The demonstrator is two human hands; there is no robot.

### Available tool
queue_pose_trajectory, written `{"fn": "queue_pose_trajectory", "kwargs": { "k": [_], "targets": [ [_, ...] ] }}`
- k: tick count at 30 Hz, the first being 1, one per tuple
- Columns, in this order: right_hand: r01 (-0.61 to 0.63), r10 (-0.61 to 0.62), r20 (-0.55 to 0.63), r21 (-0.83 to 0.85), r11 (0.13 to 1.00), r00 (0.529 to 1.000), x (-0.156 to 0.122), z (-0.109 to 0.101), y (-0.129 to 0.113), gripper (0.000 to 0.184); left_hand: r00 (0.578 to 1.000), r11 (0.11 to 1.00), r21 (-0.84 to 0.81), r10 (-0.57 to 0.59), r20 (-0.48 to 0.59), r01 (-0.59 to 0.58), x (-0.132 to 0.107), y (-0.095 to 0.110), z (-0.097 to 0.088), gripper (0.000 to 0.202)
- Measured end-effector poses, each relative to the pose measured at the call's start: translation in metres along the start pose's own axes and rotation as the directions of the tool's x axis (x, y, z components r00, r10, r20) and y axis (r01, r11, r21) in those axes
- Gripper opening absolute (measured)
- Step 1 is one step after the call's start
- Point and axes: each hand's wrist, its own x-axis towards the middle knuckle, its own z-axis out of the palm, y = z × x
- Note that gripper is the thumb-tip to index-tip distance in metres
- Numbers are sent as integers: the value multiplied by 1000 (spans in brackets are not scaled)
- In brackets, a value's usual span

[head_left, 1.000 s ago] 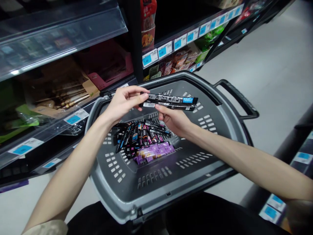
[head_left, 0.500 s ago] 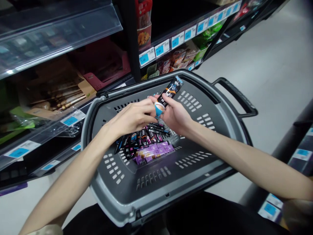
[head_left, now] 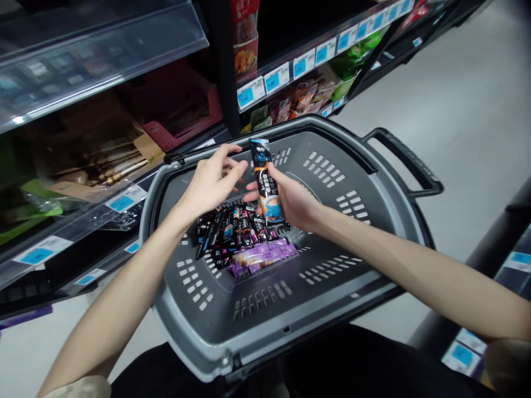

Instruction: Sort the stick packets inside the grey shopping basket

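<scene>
My right hand (head_left: 299, 200) grips a slim black coffee sachet (head_left: 265, 179), thumb on its face and fingers behind. The sachet stands nearly upright, its blue cup picture at the lower end. To its left, my left hand (head_left: 215, 179) is empty, its fingers apart and slightly curled. Both hands are over a grey shopping basket (head_left: 265, 326). Inside it, below the hands, lie several dark sachets (head_left: 236, 229) in a heap. Purple snack packets (head_left: 263, 255) lie in front of that heap.
Shelves with blue price labels (head_left: 305, 63) run along the far side and left, close to the basket. Bagged snacks (head_left: 307, 97) fill a low shelf. The basket's black handle (head_left: 409, 160) sticks out right over the pale floor (head_left: 440, 94). Another shelf edge (head_left: 464, 354) stands at lower right.
My left hand has let go of the sachet's lower end and moved left, its fingers opening. In my right hand the sachet has turned from slanted to nearly upright.
</scene>
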Motion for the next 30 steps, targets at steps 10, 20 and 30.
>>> {"fn": "queue_pose_trajectory", "kwargs": {
  "k": [10, 20, 30],
  "targets": [
    [-56, 55, -24, -35, 998, 998, 0, 4, 4, 64, 982, 949, 260, 189, -19, -177, 2, -10, -6, 42],
    [-22, 22, -2, -44, 999, 1000, -1, 2, 9, 30, 974, 905, 368, 224, 12, -213, 4, -18, -6, 31],
    [-47, 48, 11, -75, 996, 999, -2, 2, 8, 16, 975, 902, 370, 210, 74, -223, 4, -20, -7, 32]
  ]
}}
